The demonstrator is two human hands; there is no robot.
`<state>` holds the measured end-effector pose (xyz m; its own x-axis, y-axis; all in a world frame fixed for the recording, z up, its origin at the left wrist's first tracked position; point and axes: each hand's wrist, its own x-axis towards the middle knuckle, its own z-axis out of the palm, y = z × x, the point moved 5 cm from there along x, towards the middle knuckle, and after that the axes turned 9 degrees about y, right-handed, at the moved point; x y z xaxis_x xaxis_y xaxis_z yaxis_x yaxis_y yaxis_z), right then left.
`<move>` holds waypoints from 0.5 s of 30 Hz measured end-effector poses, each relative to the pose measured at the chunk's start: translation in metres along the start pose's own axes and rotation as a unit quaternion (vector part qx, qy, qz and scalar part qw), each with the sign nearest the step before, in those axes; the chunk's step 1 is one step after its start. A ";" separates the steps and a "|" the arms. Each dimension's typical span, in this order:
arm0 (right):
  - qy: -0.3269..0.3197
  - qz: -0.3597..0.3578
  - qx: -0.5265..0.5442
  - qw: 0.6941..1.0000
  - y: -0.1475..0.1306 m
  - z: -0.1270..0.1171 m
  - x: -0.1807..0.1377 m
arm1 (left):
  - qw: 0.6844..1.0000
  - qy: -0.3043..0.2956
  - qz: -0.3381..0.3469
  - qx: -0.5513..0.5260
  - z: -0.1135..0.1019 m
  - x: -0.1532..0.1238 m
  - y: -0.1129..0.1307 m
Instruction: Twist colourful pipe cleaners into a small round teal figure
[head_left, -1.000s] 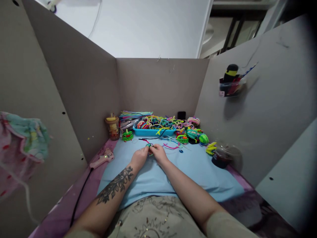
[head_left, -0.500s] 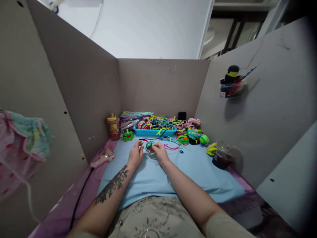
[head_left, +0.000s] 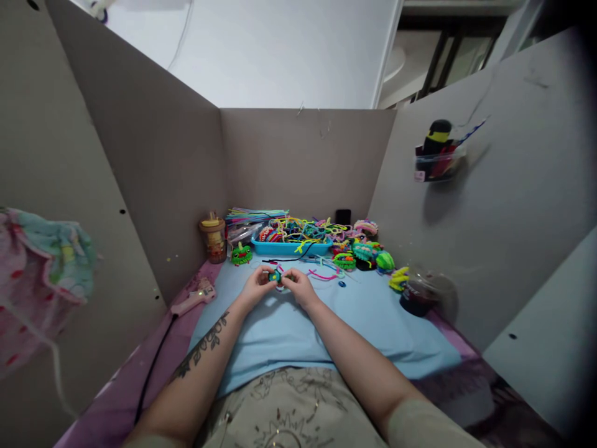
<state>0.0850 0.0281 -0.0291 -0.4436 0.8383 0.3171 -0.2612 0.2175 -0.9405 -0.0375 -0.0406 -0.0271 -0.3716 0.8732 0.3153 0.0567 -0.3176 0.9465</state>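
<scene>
My left hand (head_left: 255, 288) and my right hand (head_left: 298, 287) meet over the light blue cloth (head_left: 373, 317). Both pinch a small green and teal pipe-cleaner piece (head_left: 275, 275) between their fingertips. A pink pipe cleaner (head_left: 321, 275) lies on the cloth just right of my right hand. Behind the hands, a blue tray (head_left: 289, 248) holds a tangle of coloured pipe cleaners.
Grey cardboard walls (head_left: 308, 162) enclose the work area. A pink glue gun (head_left: 193, 300) with a black cord lies at the left. A small jar (head_left: 212, 239) stands at the back left. Finished fuzzy figures (head_left: 364, 252) and a dark lidded cup (head_left: 417, 295) sit on the right.
My left hand had let go and opened half a second ago; it has since closed back onto the small piece, and both hands moved slightly forward.
</scene>
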 end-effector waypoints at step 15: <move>0.127 -0.148 -0.156 0.968 -0.012 -0.013 -0.001 | 0.999 0.008 -0.035 -0.026 0.004 -0.004 0.005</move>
<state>0.0991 0.0312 -0.0201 -0.1524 0.8038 0.5751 -0.0559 0.5740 -0.8170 -0.0323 -0.0443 -0.0237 -0.3886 0.8880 0.2459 -0.0179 -0.2741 0.9615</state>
